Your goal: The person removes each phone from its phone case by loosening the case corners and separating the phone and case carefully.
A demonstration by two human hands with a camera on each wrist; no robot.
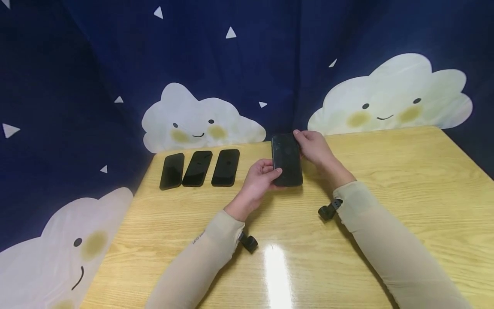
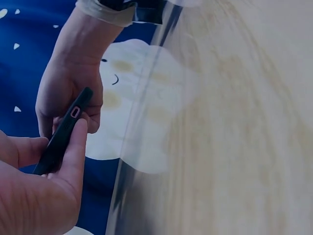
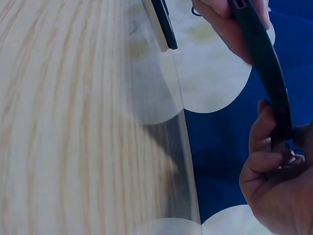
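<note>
Both hands hold one dark smartphone (image 1: 287, 159) above the wooden table, its screen side facing the head camera. My left hand (image 1: 259, 179) grips its lower left part, thumb across the front. At the upper right corner, my right hand (image 1: 313, 147) pinches the phone with the thumb on the edge. In the left wrist view the phone (image 2: 61, 134) appears edge-on, with a port opening in its end. The right wrist view also gives the phone's thin side (image 3: 266, 63), with the right hand (image 3: 279, 176) curled at one end and the left hand (image 3: 230, 24) at the other.
To the left, three black phones lie in a row on the table: one phone (image 1: 172, 171), a second phone (image 1: 197, 168) close beside it, and a third phone (image 1: 225, 168). A dark blue curtain (image 1: 247, 64) with clouds hangs behind the wooden table (image 1: 386, 206).
</note>
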